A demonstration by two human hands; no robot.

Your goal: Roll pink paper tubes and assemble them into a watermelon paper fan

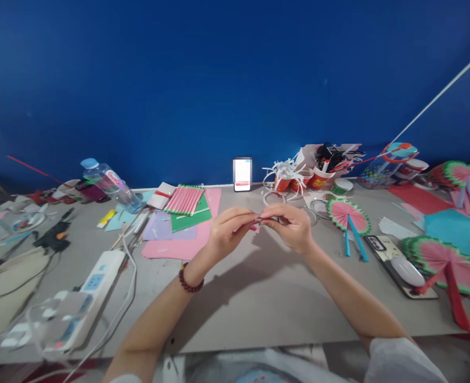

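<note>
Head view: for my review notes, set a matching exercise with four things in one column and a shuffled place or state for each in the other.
Things
1. Left hand
2. White computer mouse
3. Pleated pink paper
4. Phone with the lit screen

Places or states
A. Lies partly over a green sheet
B. Stands upright in front of the blue wall
C. Rests on a phone lying flat
D. Has a beaded bracelet at its wrist

Pairs: 1-D, 2-C, 3-A, 4-B

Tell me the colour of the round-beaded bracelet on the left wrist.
Dark reddish-brown: the round-beaded bracelet shows best in the head view, the only one here.
</note>
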